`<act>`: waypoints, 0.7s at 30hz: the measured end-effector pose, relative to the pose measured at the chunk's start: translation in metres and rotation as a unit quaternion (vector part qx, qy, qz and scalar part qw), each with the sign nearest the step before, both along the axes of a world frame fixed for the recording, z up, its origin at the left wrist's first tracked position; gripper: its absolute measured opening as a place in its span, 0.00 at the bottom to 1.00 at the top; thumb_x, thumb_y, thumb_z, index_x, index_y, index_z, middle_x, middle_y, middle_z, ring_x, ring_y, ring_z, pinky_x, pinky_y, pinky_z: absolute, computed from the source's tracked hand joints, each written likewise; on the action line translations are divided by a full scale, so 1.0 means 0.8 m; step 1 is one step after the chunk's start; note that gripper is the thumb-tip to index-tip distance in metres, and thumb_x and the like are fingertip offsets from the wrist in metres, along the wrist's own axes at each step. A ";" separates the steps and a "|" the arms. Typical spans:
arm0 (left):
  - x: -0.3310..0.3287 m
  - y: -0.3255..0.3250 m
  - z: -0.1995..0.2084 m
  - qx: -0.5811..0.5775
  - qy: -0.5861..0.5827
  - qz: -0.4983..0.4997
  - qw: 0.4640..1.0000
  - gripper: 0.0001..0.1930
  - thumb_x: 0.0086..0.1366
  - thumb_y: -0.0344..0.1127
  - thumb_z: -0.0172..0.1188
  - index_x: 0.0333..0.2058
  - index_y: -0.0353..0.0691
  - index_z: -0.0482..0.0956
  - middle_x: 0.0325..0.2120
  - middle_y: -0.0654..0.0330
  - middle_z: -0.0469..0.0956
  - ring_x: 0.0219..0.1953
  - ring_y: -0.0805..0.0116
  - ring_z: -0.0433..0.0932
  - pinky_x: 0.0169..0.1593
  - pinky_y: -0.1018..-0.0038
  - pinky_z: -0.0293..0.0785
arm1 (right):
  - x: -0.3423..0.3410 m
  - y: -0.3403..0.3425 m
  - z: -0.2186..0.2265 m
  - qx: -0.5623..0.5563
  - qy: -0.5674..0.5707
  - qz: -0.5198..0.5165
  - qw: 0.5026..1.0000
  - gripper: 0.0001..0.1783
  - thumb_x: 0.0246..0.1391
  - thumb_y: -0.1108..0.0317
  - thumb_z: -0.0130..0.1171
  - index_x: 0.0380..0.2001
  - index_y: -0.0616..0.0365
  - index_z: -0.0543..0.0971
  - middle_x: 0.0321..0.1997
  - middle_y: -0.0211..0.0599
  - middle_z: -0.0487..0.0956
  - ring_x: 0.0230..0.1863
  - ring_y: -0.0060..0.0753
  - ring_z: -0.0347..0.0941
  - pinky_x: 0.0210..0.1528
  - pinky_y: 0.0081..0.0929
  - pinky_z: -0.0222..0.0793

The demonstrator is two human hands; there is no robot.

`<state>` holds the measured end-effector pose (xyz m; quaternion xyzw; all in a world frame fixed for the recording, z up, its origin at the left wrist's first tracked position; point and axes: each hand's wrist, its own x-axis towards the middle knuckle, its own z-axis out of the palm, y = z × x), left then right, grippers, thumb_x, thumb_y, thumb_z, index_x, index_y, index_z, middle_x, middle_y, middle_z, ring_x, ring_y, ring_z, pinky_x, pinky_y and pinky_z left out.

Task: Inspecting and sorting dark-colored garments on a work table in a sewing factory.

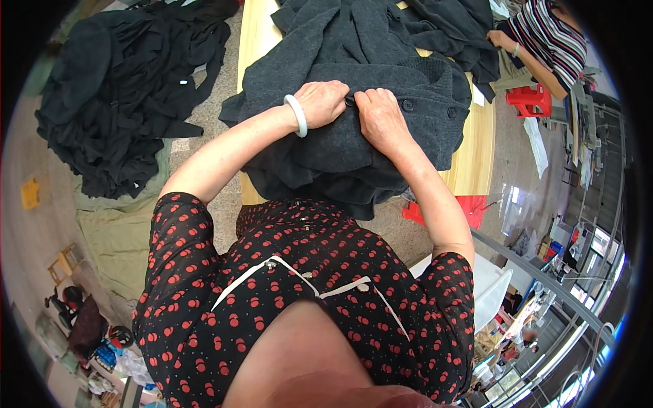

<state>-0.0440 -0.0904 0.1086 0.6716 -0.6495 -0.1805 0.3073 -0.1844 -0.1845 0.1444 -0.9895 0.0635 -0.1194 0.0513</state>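
Note:
A dark grey knitted cardigan (320, 153) lies bunched across the table before me, its buttoned front band running left to right. My left hand (323, 102), with a pale bangle at the wrist, is closed on the band, fingers curled into the knit. Close beside it on the right, my right hand (382, 119) pinches the same band. A dark button (349, 102) shows in the small gap between the two hands. Further right along the band sit another button (407, 105) and one near its end (452, 112). My fingertips are partly hidden by the cloth.
More dark garments (456, 34) cover the far right of the pale wooden table (476, 160). A large heap of dark clothes (129, 95) stands at the left. Beyond the table's right side are a red stool (528, 100) and another person in a striped top (547, 41).

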 end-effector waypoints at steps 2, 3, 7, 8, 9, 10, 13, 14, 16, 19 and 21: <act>0.003 -0.001 0.001 -0.004 0.007 -0.008 1.000 0.06 0.52 0.29 0.47 0.26 0.31 0.67 0.25 0.47 0.70 0.31 0.48 0.71 0.36 0.61 0.67 | 0.000 -0.008 -0.001 0.032 -0.010 0.006 0.999 0.01 0.39 0.76 0.48 0.21 0.59 0.69 0.22 0.39 0.68 0.30 0.38 0.66 0.37 0.34 0.61; 0.005 -0.002 0.002 -0.010 0.025 -0.018 0.999 0.06 0.52 0.29 0.47 0.25 0.31 0.67 0.24 0.47 0.70 0.31 0.48 0.71 0.36 0.61 0.67 | 0.000 -0.012 0.000 0.064 -0.020 0.015 0.998 0.02 0.40 0.76 0.48 0.21 0.60 0.70 0.22 0.39 0.68 0.30 0.38 0.66 0.37 0.34 0.61; 0.019 -0.007 0.001 -0.015 0.117 -0.064 0.991 0.08 0.54 0.32 0.49 0.27 0.31 0.70 0.22 0.54 0.73 0.27 0.59 0.73 0.34 0.68 0.68 | 0.002 -0.020 0.016 0.163 -0.012 0.008 0.987 0.05 0.43 0.75 0.48 0.25 0.62 0.73 0.23 0.41 0.72 0.30 0.40 0.69 0.36 0.32 0.63; 0.024 -0.008 0.001 -0.015 0.118 -0.063 0.991 0.08 0.54 0.32 0.49 0.27 0.31 0.70 0.22 0.54 0.73 0.27 0.59 0.73 0.34 0.68 0.68 | 0.002 -0.022 0.022 0.275 0.023 -0.026 0.961 0.06 0.45 0.73 0.49 0.28 0.62 0.73 0.25 0.41 0.73 0.30 0.38 0.70 0.35 0.28 0.64; 0.030 -0.009 0.003 0.063 0.228 -0.089 0.967 0.10 0.55 0.34 0.49 0.30 0.32 0.71 0.25 0.55 0.74 0.28 0.63 0.73 0.36 0.70 0.68 | 0.002 -0.024 0.028 0.383 0.058 -0.058 0.920 0.08 0.46 0.71 0.50 0.30 0.62 0.74 0.27 0.41 0.75 0.30 0.36 0.72 0.34 0.25 0.65; 0.036 -0.009 0.004 0.139 0.334 -0.113 0.925 0.13 0.56 0.37 0.50 0.33 0.32 0.72 0.27 0.56 0.75 0.28 0.67 0.73 0.37 0.71 0.68 | 0.003 -0.029 0.033 0.433 0.072 -0.078 0.895 0.10 0.47 0.67 0.52 0.31 0.63 0.75 0.27 0.40 0.76 0.29 0.29 0.73 0.33 0.21 0.65; 0.051 -0.005 0.020 0.179 0.359 -0.114 0.909 0.14 0.59 0.41 0.51 0.35 0.35 0.73 0.26 0.70 0.71 0.30 0.84 0.65 0.37 0.81 0.65 | 0.011 -0.041 0.034 0.494 0.121 -0.121 0.852 0.12 0.50 0.64 0.52 0.31 0.63 0.73 0.24 0.31 0.73 0.29 0.17 0.66 0.34 0.18 0.62; 0.054 -0.001 0.026 0.202 0.326 -0.096 0.919 0.14 0.59 0.41 0.52 0.35 0.35 0.73 0.26 0.70 0.72 0.31 0.83 0.66 0.38 0.81 0.64 | 0.013 -0.042 0.033 0.495 0.123 -0.120 0.852 0.12 0.50 0.64 0.52 0.31 0.63 0.73 0.24 0.31 0.73 0.29 0.17 0.66 0.34 0.18 0.62; 0.071 0.011 0.015 0.233 0.324 -0.060 0.915 0.17 0.61 0.46 0.49 0.36 0.36 0.73 0.28 0.70 0.72 0.33 0.82 0.66 0.41 0.82 0.64 | 0.023 -0.040 0.029 0.368 0.127 -0.132 0.912 0.12 0.47 0.64 0.53 0.29 0.63 0.75 0.26 0.41 0.76 0.29 0.32 0.73 0.34 0.26 0.66; 0.094 0.043 -0.003 0.272 0.299 -0.022 0.914 0.19 0.62 0.49 0.46 0.37 0.37 0.73 0.30 0.68 0.73 0.34 0.80 0.68 0.43 0.82 0.64 | 0.035 -0.025 0.032 0.339 0.116 -0.087 0.930 0.12 0.46 0.64 0.53 0.27 0.63 0.75 0.26 0.43 0.76 0.31 0.39 0.73 0.35 0.30 0.66; 0.103 0.063 -0.021 0.266 0.320 -0.009 0.909 0.24 0.60 0.54 0.45 0.40 0.37 0.74 0.37 0.57 0.75 0.41 0.68 0.72 0.48 0.76 0.63 | 0.047 -0.015 0.028 0.290 0.105 -0.028 0.951 0.11 0.47 0.64 0.53 0.27 0.63 0.75 0.26 0.43 0.75 0.30 0.38 0.72 0.35 0.29 0.66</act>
